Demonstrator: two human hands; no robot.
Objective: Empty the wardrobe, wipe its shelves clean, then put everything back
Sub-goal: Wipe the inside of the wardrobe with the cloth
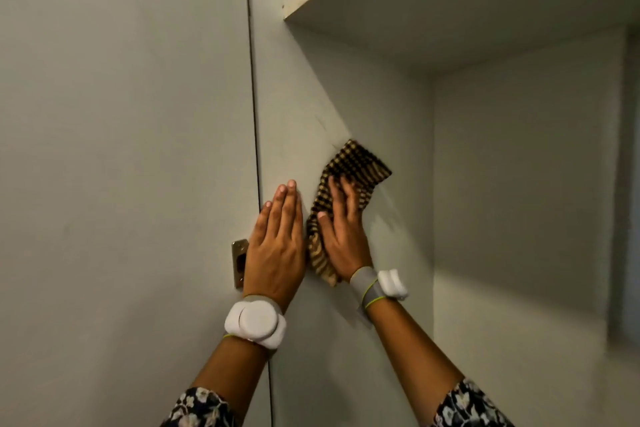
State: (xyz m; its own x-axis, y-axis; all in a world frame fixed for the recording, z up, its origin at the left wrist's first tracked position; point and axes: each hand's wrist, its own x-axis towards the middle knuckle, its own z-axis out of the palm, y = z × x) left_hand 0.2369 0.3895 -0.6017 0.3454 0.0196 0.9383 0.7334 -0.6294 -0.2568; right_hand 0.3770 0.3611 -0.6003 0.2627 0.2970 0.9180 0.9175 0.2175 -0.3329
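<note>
Wardrobe (346, 87) side wall straight ahead, under a shelf (450, 10): right hand (343, 232), fingers straight, presses checked cloth (358, 163) against it; left hand (277, 246) rests flat alongside, fingers straight.

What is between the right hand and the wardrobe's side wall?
A brown checked cloth. The head view shows the right hand pressing it flat against the wardrobe's side wall.

Two hands (275, 246) (344, 236), one cloth (349, 173), two wrist devices (255, 323) (391, 283), one latch plate (239, 262).
</note>
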